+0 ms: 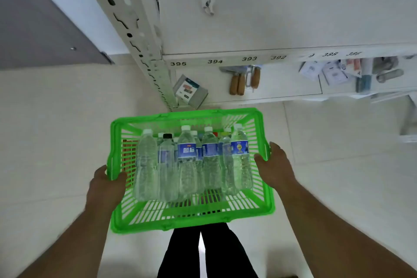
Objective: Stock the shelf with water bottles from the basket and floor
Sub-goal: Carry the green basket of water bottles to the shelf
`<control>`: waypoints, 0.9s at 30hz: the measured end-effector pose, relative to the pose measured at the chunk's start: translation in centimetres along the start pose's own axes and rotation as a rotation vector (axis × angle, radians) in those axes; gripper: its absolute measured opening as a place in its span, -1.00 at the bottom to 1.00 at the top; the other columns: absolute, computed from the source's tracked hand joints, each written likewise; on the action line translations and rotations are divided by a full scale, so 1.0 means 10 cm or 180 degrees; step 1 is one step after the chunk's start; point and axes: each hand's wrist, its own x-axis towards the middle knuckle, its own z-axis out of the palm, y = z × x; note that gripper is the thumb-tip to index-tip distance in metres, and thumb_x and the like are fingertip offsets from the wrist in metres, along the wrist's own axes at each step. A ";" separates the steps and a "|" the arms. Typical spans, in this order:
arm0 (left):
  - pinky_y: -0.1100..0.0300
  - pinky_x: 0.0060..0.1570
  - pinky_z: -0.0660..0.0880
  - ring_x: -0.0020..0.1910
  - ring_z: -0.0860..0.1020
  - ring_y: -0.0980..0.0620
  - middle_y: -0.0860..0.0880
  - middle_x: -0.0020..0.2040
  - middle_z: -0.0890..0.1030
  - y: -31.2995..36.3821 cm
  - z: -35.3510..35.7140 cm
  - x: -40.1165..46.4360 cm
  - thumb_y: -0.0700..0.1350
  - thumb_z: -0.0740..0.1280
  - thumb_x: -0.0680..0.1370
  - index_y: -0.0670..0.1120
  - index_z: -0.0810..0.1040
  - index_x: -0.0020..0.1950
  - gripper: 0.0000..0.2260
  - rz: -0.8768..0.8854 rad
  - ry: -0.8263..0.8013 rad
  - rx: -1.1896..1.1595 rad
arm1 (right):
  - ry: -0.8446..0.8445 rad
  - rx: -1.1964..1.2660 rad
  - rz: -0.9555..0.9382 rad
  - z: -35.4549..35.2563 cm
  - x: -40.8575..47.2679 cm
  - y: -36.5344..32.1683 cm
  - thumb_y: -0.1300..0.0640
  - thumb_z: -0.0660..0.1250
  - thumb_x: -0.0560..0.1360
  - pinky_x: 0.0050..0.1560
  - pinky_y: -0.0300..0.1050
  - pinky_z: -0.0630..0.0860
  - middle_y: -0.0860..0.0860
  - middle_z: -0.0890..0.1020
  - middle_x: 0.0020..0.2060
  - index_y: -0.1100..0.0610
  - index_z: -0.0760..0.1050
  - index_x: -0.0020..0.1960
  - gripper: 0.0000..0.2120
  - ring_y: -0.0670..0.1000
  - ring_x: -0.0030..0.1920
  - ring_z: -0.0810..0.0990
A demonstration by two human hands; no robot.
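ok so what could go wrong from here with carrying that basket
Both the left hand and right hand grip only the green basket's side rims, so it could tip. The water bottles lie loose and may roll, shifting the weight. The shelf upright stands close ahead.

Head-worn camera looks steeply down, close above the basket [191,216].

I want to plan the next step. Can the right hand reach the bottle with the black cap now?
Probably not yet. The right hand grips the green basket at its right rim, the left hand grips the other side. The bottle with the black cap lies uncovered, but releasing the right hand may tip the basket.
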 end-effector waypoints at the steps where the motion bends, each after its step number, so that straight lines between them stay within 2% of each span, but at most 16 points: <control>1: -0.05 0.12 0.45 0.17 0.54 -0.28 -0.25 0.20 0.57 0.00 0.04 -0.01 0.00 0.38 0.51 -0.12 0.42 0.36 -0.54 0.0058 0.0049 -0.0060 | -0.0022 0.0093 0.0098 0.03 0.02 0.02 0.03 0.34 0.55 0.10 -0.01 0.49 0.15 0.57 0.15 0.14 0.40 0.33 -0.60 0.20 0.16 0.56; 4: -0.03 0.01 0.45 0.04 0.56 -0.28 -0.26 0.04 0.60 -0.03 0.14 0.03 -0.03 0.37 0.53 -0.16 0.50 0.17 -0.71 -0.0016 0.0125 -0.0177 | -0.0095 0.0213 0.0372 0.14 0.10 0.09 0.04 0.32 0.57 -0.10 -0.10 0.39 0.04 0.56 -0.05 0.15 0.38 0.29 -0.65 0.13 -0.07 0.55; 8: 0.00 -0.12 0.45 -0.13 0.53 -0.24 -0.19 -0.16 0.56 -0.03 0.19 0.12 -0.02 0.35 0.53 -0.15 0.49 -0.04 -0.80 -0.0091 0.0261 -0.0275 | 0.0034 0.0253 0.0600 0.25 0.23 0.13 0.02 0.33 0.56 -0.15 -0.09 0.38 0.00 0.51 -0.21 0.17 0.40 0.11 -0.74 0.16 -0.12 0.56; 13: -0.03 -0.14 0.48 -0.17 0.53 -0.24 -0.19 -0.21 0.55 -0.02 0.17 0.18 -0.02 0.37 0.52 -0.16 0.49 -0.09 -0.79 -0.0061 0.0217 -0.0412 | 0.0061 0.0386 0.0795 0.28 0.34 0.19 0.08 0.37 0.51 -0.21 -0.09 0.38 0.05 0.51 -0.26 0.19 0.43 -0.05 -0.81 0.13 -0.22 0.52; 17: -0.09 -0.11 0.54 -0.17 0.58 -0.25 -0.18 -0.23 0.58 -0.06 0.08 0.17 -0.03 0.40 0.50 -0.09 0.52 -0.15 -0.84 -0.0055 0.0045 -0.0543 | -0.0012 0.0376 0.0808 0.21 0.37 0.23 0.11 0.42 0.45 -0.29 -0.12 0.38 0.09 0.54 -0.33 0.20 0.48 -0.20 -0.81 0.15 -0.27 0.53; 21: -0.08 -0.10 0.55 -0.18 0.57 -0.22 -0.16 -0.20 0.60 -0.01 -0.06 0.00 -0.06 0.40 0.51 -0.08 0.53 -0.14 -0.89 0.0157 0.0041 -0.0529 | 0.0081 0.0408 0.0709 0.00 0.20 0.21 0.08 0.44 0.43 -0.27 -0.09 0.43 0.09 0.57 -0.34 0.20 0.54 -0.21 -0.80 0.15 -0.25 0.57; 24: -0.06 -0.10 0.55 -0.18 0.58 -0.22 -0.15 -0.20 0.60 0.13 -0.21 -0.23 -0.08 0.39 0.50 -0.08 0.53 -0.14 -0.90 0.0336 0.0011 -0.0490 | 0.0141 0.0589 0.0754 -0.28 -0.04 0.25 0.06 0.44 0.42 -0.17 -0.01 0.53 0.13 0.60 -0.32 0.20 0.54 -0.23 -0.79 0.19 -0.22 0.61; 27: 0.00 -0.16 0.50 -0.19 0.57 -0.21 -0.16 -0.21 0.59 0.39 -0.35 -0.49 -0.09 0.38 0.51 -0.10 0.53 -0.13 -0.90 0.0638 -0.0090 -0.0389 | 0.0285 0.0733 0.0850 -0.59 -0.36 0.39 0.05 0.43 0.42 -0.19 -0.03 0.52 0.13 0.62 -0.33 0.21 0.56 -0.20 -0.78 0.18 -0.21 0.62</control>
